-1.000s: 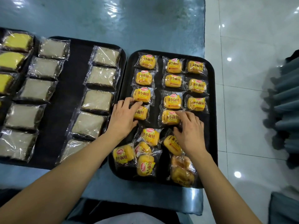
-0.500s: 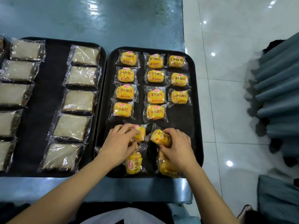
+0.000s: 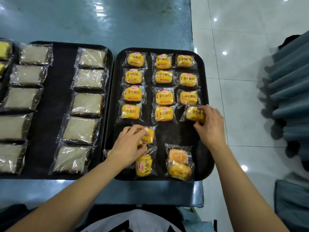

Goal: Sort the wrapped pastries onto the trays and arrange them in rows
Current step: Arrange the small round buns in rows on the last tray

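Note:
A black tray [image 3: 204, 91] on the right carries several small yellow wrapped buns in three columns. My right hand [image 3: 209, 124] pinches one yellow bun [image 3: 194, 113] at the fourth spot of the right column, just above the tray. My left hand [image 3: 129, 146] grips another yellow bun [image 3: 149, 135] at the lower left of the tray. Unsorted buns lie near the front edge: one [image 3: 144, 165] below my left hand and two stacked ones [image 3: 179, 163] to the right. A second black tray [image 3: 56, 104] on the left carries pale wrapped cakes [image 3: 87, 103] in columns.
Both trays sit on a blue-grey glossy table [image 3: 100, 22] whose right edge runs beside the bun tray. Yellow wrapped cakes [image 3: 4, 51] show at the far left. White tiled floor [image 3: 234, 81] and grey-blue fabric [image 3: 291, 84] lie to the right.
My right hand lifted a yellow bun from the front pile and carried it up and right to the right column. My left hand stayed at the pile, holding a bun.

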`<action>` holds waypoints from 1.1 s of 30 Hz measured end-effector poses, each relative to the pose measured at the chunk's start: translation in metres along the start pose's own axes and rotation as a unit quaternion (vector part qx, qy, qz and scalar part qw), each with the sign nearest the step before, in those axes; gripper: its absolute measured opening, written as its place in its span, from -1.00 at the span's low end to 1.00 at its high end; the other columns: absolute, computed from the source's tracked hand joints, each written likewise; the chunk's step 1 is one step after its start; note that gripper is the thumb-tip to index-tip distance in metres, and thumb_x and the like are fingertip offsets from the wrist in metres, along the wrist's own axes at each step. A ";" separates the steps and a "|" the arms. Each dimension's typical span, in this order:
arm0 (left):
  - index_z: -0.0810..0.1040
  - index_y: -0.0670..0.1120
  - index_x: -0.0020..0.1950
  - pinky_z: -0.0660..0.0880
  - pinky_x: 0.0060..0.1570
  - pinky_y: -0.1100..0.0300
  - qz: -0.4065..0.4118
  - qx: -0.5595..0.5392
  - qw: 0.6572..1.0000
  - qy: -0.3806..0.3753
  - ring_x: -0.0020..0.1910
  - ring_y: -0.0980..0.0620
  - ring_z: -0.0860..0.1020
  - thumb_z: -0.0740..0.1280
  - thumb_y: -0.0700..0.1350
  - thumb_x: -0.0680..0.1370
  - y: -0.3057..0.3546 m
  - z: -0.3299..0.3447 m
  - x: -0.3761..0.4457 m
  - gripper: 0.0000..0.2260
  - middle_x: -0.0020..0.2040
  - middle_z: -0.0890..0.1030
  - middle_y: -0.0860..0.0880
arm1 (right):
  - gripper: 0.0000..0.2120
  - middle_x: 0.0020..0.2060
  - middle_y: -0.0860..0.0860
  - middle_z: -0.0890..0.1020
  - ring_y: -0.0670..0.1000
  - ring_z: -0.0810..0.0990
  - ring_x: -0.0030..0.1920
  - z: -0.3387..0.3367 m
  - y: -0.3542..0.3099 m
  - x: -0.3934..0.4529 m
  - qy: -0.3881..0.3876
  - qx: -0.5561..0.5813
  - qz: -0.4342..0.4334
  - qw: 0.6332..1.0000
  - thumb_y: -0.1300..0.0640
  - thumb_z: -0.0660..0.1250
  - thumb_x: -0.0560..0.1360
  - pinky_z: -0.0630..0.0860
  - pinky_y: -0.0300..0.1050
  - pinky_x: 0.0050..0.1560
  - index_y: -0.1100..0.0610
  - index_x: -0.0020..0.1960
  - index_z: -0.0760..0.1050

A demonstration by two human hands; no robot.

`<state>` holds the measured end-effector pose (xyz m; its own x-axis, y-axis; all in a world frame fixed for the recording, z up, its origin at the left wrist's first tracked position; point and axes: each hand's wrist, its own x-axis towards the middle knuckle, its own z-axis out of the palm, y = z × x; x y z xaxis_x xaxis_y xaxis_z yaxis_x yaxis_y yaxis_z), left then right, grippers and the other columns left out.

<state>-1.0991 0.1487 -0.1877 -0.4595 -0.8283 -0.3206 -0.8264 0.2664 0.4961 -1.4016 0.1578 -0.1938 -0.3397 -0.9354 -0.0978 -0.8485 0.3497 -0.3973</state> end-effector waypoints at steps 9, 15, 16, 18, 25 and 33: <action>0.46 0.09 0.39 0.31 0.38 0.01 -0.019 -0.019 0.998 0.064 0.35 -0.02 0.36 0.30 -0.01 0.61 -0.020 -0.010 -0.019 -0.66 0.43 0.38 0.07 | -0.54 0.30 0.02 0.52 0.08 0.45 0.32 0.008 -0.063 -0.038 0.003 0.019 -0.021 1.000 0.18 0.41 0.51 0.38 0.11 0.37 -0.01 0.38 0.44; 0.41 0.03 0.43 0.35 0.33 -0.02 -0.046 -0.060 0.996 0.047 0.30 -0.05 0.42 0.10 0.32 0.54 -0.052 -0.012 -0.066 -0.42 0.35 0.49 0.02 | -0.48 0.33 -0.10 0.48 -0.01 0.39 0.37 0.042 -0.134 -0.106 -0.136 0.032 -0.217 0.966 -0.29 0.24 0.50 0.29 0.08 0.43 -0.11 0.40 0.42; 0.37 0.04 0.47 0.34 0.34 0.00 -0.039 -0.059 0.997 0.021 0.32 -0.05 0.41 0.10 0.37 0.50 -0.056 -0.010 -0.073 -0.36 0.37 0.49 0.01 | -0.40 0.41 -0.09 0.43 0.01 0.33 0.45 0.053 -0.135 -0.114 -0.149 0.004 -0.242 0.959 -0.30 0.25 0.48 0.21 0.14 0.50 -0.13 0.46 0.37; 0.29 0.03 0.54 0.28 0.41 0.04 -0.026 -0.043 0.999 -0.011 0.39 -0.04 0.38 0.20 0.41 0.45 -0.063 -0.005 -0.083 -0.25 0.42 0.45 0.01 | -0.29 0.52 -0.07 0.33 0.05 0.19 0.57 0.068 -0.133 -0.122 -0.171 -0.046 -0.254 0.951 -0.29 0.30 0.46 0.03 0.25 0.57 -0.17 0.56 0.23; 0.35 0.07 0.51 0.34 0.36 -0.05 -0.022 0.008 0.998 0.064 0.32 -0.11 0.42 0.52 0.09 0.39 -0.082 0.011 -0.089 -0.28 0.34 0.47 0.00 | 0.06 0.66 0.02 -0.02 0.11 -0.21 0.64 0.068 -0.131 -0.096 -0.204 -0.182 -0.300 0.914 -0.42 0.41 0.34 -0.28 0.40 0.53 -0.20 0.63 -0.09; 0.23 0.14 0.57 0.31 0.34 0.05 -0.041 -0.006 0.999 0.025 0.33 -0.03 0.31 0.50 0.12 0.43 -0.089 -0.001 -0.088 -0.23 0.35 0.43 0.07 | -0.18 0.63 -0.08 0.07 0.04 -0.08 0.64 0.062 -0.103 -0.090 -0.225 -0.140 -0.230 0.937 -0.22 0.45 0.38 0.01 0.30 0.57 -0.27 0.55 0.16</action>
<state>-0.9846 0.1979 -0.2030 -0.3740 -0.8703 -0.3206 -0.8562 0.1912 0.4800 -1.2585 0.2030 -0.2010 0.2394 -0.8959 -0.3743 -0.9575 -0.1539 -0.2439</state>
